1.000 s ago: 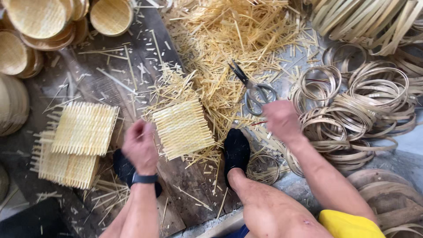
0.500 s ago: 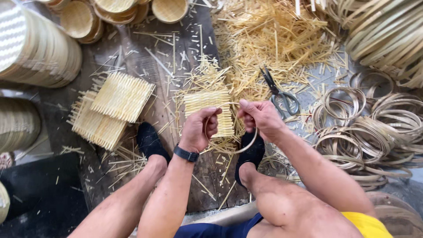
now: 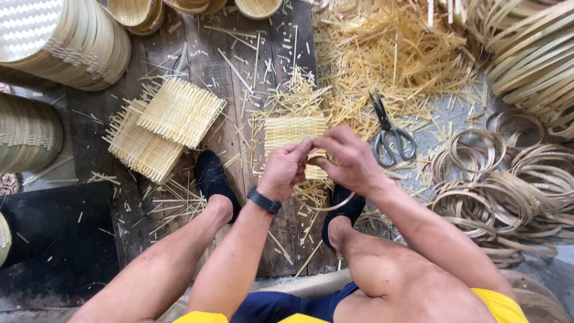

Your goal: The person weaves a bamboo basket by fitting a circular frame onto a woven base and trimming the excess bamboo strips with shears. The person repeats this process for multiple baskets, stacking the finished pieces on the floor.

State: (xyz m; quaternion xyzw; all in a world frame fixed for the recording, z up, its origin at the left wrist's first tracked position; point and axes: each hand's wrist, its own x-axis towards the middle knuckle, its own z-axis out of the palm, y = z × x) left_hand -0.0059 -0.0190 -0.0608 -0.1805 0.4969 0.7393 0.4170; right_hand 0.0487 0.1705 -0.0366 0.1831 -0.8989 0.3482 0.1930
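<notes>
My left hand [image 3: 288, 168] and my right hand [image 3: 350, 160] meet above the wooden boards, both pinching a thin bamboo ring [image 3: 332, 206] whose lower arc shows below the hands. A black band sits on the left wrist. Right behind the hands lies a square woven bamboo mat [image 3: 295, 133] on the boards. Grey scissors [image 3: 388, 135] lie just to the right of my right hand. My feet in black shoes rest on the boards below the hands.
Two more woven mats [image 3: 161, 127] lie stacked at the left. Stacked woven baskets [image 3: 63, 39] stand at the upper left. A heap of bamboo offcuts [image 3: 391, 54] lies beyond the scissors. Several bamboo rings [image 3: 511, 182] pile up at the right.
A second ago the left hand was on the boards and the right reached toward the rings. Now both hands hold a ring together, and the view has shifted.
</notes>
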